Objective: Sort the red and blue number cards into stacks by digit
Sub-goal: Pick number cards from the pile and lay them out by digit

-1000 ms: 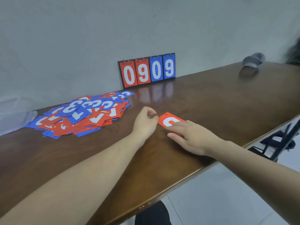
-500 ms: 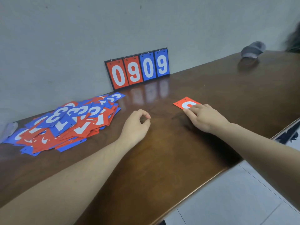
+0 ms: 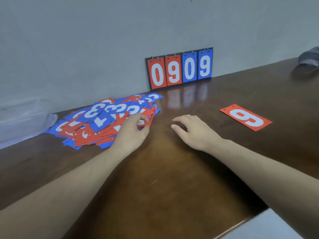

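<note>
The left hand (image 3: pixel 131 133) rests at the right edge of the pile of red and blue number cards (image 3: pixel 103 121). Its fingers (image 3: pixel 143 118) are curled, and the thumb and forefinger seem to pinch the corner of a red card of the pile; the pinch itself is small and a little blurred, so which card it is I cannot tell. The pile spreads to the left of these fingers and beyond them, toward the wall, with blue cards showing 3 and 7 on top.

The right hand (image 3: pixel 195 133) lies low over the tabletop (image 3: pixel 155 187), just to the right of the left hand. Its fingers (image 3: pixel 179 119) are relaxed and a little spread, and they hold nothing.

A single red card with a 6 or 9 (image 3: pixel 246 117) lies flat on the tabletop, well apart to the right of the right hand's fingers. Beyond both hands, a small scoreboard (image 3: pixel 179 69) leans against the wall and shows 0909, two digits red and two blue. A grey object (image 3: pixel 309 56) lies at the far right edge of the tabletop.
</note>
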Tool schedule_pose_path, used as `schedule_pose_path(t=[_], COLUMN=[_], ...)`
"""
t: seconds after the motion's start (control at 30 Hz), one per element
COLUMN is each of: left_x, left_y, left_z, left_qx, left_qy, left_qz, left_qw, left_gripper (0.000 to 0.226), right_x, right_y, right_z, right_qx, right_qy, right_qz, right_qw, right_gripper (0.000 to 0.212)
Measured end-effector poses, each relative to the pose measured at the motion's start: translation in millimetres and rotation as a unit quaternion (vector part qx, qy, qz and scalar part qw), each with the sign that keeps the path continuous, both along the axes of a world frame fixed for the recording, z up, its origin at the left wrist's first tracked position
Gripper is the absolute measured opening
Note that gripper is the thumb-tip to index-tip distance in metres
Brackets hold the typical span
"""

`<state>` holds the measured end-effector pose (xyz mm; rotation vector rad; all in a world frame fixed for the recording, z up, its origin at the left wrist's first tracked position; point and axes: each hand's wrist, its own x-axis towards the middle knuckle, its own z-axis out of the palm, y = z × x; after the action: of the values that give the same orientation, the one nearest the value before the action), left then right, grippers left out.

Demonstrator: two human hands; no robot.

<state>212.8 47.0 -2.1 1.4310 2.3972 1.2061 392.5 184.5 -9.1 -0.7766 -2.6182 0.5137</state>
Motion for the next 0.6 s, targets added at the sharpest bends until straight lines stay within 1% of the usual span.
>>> schedule_pose_path(t=[0.1, 0.17, 0.23, 0.3, 0.37, 0.47, 0.53, 0.6], left_x=[-35.6, -61.3, -86.2, -109.6, -131.1, -156.3, -168.6, -177.1], left_y=[-30.4, -49.1, -65.3, -78.1, -87.1, -93.2, -94.5, -96.2], left_z=[1.2, 0.9, -0.1, -2.3, -4.9, -5.4, -5.7, -9.9], left_qx=[0.015, 0.022, 0.011, -0.017, -0.043, -0.059, -0.07, -0.094], left_qy=[0.005, 0.024, 0.052, 0.079, 0.105, 0.113, 0.102, 0.096], left_qz=[0.049, 0.083, 0.115, 0.137, 0.141, 0.141, 0.148, 0.142], left_qw=[0.999, 0.996, 0.992, 0.987, 0.983, 0.982, 0.981, 0.981], left_gripper=[0.013, 0.015, 0.016, 0.027, 0.036, 0.04, 0.043, 0.05], right_x=[-41.1, -67.9, -92.6, -114.8, -134.2, -160.8, -178.1, -194.4], right_y=[-18.0, -29.8, -40.4, -47.8, -51.6, -57.0, -63.0, -70.3], right_z=[-0.4, 0.0, 0.0, 0.2, 0.3, -1.0, -2.5, -4.3], right_qx=[-0.003, -0.003, 0.01, 0.026, 0.035, 0.049, 0.056, 0.053], right_qy=[0.004, 0.011, 0.022, 0.034, 0.045, 0.058, 0.063, 0.057], right_qz=[0.031, 0.048, 0.064, 0.083, 0.097, 0.119, 0.138, 0.161], right_qw=[0.999, 0.999, 0.998, 0.996, 0.994, 0.99, 0.987, 0.984], right_gripper=[0.042, 0.042, 0.041, 0.039, 0.036, 0.035, 0.038, 0.046])
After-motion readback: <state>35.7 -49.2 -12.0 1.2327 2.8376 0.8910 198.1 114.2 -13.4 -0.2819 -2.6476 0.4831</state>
